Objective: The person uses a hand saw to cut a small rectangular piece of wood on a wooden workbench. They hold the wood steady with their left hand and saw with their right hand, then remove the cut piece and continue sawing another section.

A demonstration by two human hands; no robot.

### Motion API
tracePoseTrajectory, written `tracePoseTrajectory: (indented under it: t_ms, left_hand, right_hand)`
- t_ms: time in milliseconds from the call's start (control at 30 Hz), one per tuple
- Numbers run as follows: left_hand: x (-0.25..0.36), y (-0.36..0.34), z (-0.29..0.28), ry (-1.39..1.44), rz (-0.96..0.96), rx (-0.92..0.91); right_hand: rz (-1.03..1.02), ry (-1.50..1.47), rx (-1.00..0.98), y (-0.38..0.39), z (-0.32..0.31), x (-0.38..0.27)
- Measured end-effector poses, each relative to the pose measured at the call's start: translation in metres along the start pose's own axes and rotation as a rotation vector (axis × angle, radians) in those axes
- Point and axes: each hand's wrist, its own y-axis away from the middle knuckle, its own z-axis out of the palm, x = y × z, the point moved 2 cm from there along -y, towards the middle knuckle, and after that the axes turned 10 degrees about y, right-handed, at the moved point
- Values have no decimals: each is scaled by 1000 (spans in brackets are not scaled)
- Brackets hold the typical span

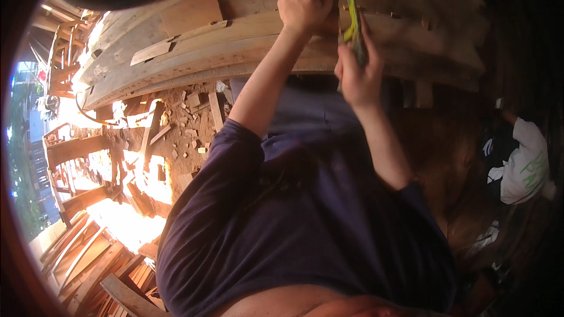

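Note:
My left hand (304, 7) is closed on a small brown wood block (331, 22) at the far middle of the plank bench (252, 32). Most of the block is hidden behind the hand. Just to its right, my right hand (361, 76) grips the handle of what looks like a hacksaw (351, 3). Its yellow-green frame points away from me and runs out of the top of the view. A thin line to the left of the frame may be its blade; motion blurs it.
Flat boards (191, 12) and a short wood strip (151, 53) lie on the bench to the left. Wood offcuts (191, 103) litter the ground below. Stacked timber (88, 258) stands at the near left in strong sunlight. Another person (526, 161) in a white shirt is at the right.

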Motion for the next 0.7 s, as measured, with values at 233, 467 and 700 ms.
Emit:
tracePoseTrajectory:
  t_ms: [233,467,700]
  left_hand:
    - [6,5,-4,59,33,57]
    - [5,5,0,20,-45,16]
    - [2,2,0,-1,-49,-10]
  right_hand:
    - [25,-84,44,-16,-2,-9]
    - [111,34,6,-1,0,-14]
    - [79,59,-23,-10,6,-10]
